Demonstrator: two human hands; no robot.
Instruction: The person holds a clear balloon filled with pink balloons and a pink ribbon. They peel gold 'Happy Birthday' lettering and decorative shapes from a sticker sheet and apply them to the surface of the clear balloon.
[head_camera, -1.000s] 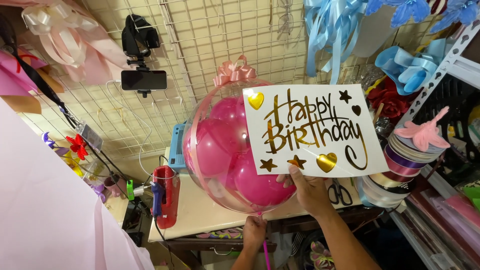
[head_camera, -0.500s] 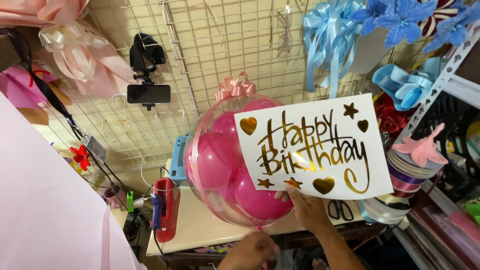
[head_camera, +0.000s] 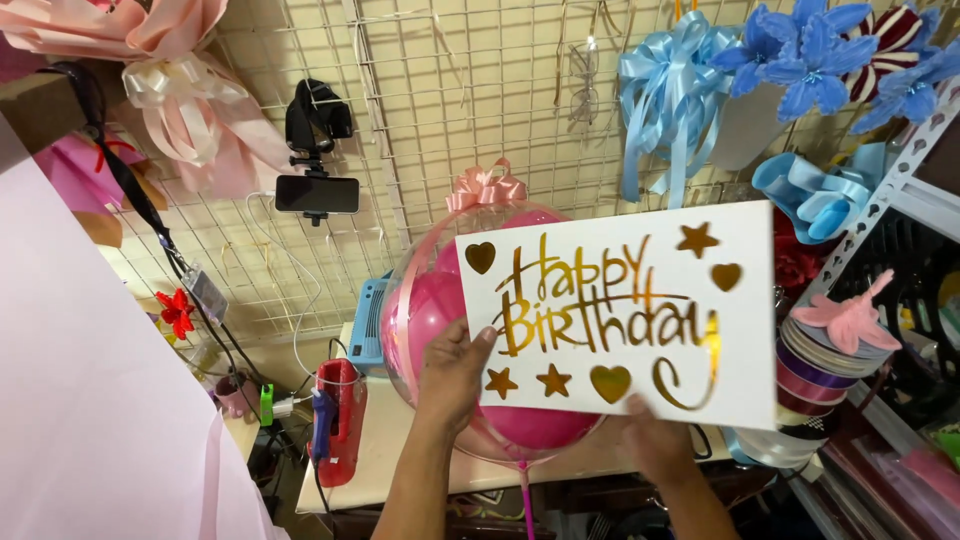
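Note:
A clear bubble balloon (head_camera: 430, 300) holds several pink balloons inside and carries a pink ribbon bow (head_camera: 486, 186) on top. A white sheet with gold lettering, hearts and stars (head_camera: 640, 310) lies across its front. My left hand (head_camera: 455, 372) grips the sheet's left edge against the balloon. My right hand (head_camera: 655, 440) holds the sheet's lower edge from beneath. A pink stick (head_camera: 522, 500) hangs below the balloon.
A wire grid wall (head_camera: 440, 110) holds a phone on a mount (head_camera: 316, 193), pink bows (head_camera: 170, 90) and blue ribbons (head_camera: 680, 80). A red and blue glue gun (head_camera: 330, 420) sits on the table (head_camera: 390, 450). Ribbon spools (head_camera: 830, 370) stack at right. Pink paper (head_camera: 90, 400) fills the left.
My left hand rose from under the balloon to the sheet's left edge. The sheet now sits lower and more centred over the balloon, and the camera moved closer.

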